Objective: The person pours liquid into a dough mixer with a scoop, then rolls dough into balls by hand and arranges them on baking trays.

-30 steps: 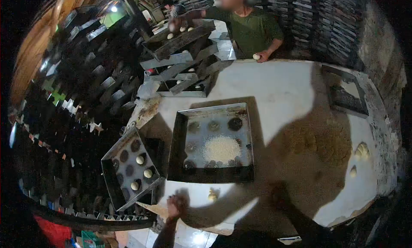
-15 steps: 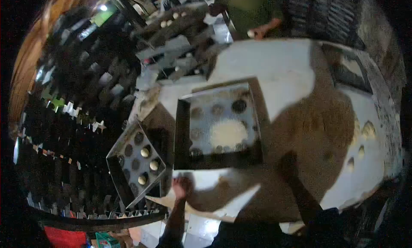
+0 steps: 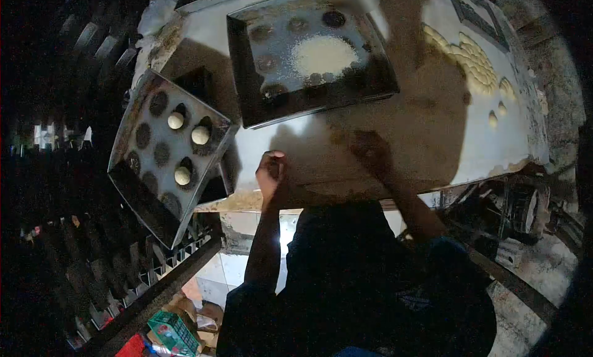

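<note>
My left hand (image 3: 272,173) is at the table's near edge, fingers curled, between the two trays; what it holds, if anything, is hidden. In deep shadow over the table to its right is my right hand (image 3: 372,152), its fingers too dark to make out. Ahead lies a metal tray (image 3: 309,108) with a heap of pale crumbs (image 3: 324,55) on its spotted bottom. To the left, a tilted tray (image 3: 207,102) bears three round dough balls, one of them (image 3: 200,135) near its right corner.
Many pale dough pieces (image 3: 475,63) lie grouped at the table's right side, with small ones (image 3: 493,119) nearer. Another tray (image 3: 475,11) is at the far right. A green crate (image 3: 174,333) stands on the floor below left.
The view has tipped down, so the trays sit higher and the co-worker is out of frame. The dough piece earlier on the near table between my hands no longer shows.
</note>
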`<act>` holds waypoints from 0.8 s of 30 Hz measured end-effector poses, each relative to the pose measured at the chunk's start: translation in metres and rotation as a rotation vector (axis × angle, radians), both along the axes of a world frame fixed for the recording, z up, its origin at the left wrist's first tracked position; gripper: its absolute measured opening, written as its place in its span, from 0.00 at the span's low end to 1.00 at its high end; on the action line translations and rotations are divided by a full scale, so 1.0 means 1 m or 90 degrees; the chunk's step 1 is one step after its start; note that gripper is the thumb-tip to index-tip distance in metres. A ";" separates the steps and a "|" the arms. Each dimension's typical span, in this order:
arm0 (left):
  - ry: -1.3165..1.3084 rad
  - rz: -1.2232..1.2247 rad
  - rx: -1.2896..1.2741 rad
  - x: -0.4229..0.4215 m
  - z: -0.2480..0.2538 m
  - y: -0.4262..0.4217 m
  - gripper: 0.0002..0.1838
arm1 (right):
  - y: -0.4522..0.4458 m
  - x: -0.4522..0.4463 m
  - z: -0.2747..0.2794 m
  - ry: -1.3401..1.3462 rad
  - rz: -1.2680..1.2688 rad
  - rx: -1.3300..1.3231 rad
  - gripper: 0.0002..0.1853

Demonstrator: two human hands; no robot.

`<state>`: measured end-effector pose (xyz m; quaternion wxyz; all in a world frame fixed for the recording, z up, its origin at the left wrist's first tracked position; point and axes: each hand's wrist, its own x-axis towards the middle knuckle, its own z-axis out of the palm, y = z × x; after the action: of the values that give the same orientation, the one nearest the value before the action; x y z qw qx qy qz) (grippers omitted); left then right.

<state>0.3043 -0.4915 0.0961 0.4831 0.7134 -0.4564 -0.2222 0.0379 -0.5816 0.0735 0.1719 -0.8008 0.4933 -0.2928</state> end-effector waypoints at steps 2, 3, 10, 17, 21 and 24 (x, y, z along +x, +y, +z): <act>0.431 -0.065 0.023 0.004 0.003 -0.003 0.06 | -0.005 0.030 -0.003 -0.023 0.036 -0.015 0.12; 0.453 -0.080 0.024 -0.001 0.011 -0.003 0.06 | -0.012 0.037 -0.003 -0.050 0.069 -0.021 0.12; 0.210 -0.159 0.033 -0.011 0.030 -0.006 0.11 | -0.058 0.055 0.041 0.111 0.060 0.010 0.10; 0.467 -0.114 0.183 -0.040 0.004 -0.029 0.09 | -0.066 0.064 -0.002 0.113 0.192 -0.033 0.13; 0.014 -0.131 0.016 -0.078 -0.003 -0.052 0.13 | -0.054 0.039 0.054 -0.227 0.105 0.169 0.11; 0.060 -0.127 -0.073 -0.106 -0.065 -0.071 0.17 | -0.056 -0.007 0.078 -0.218 0.072 0.240 0.10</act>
<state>0.1985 -0.5628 0.0307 0.5191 0.6245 -0.5140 -0.2763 0.0306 -0.6377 0.1512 0.4154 -0.7197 0.4571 -0.3170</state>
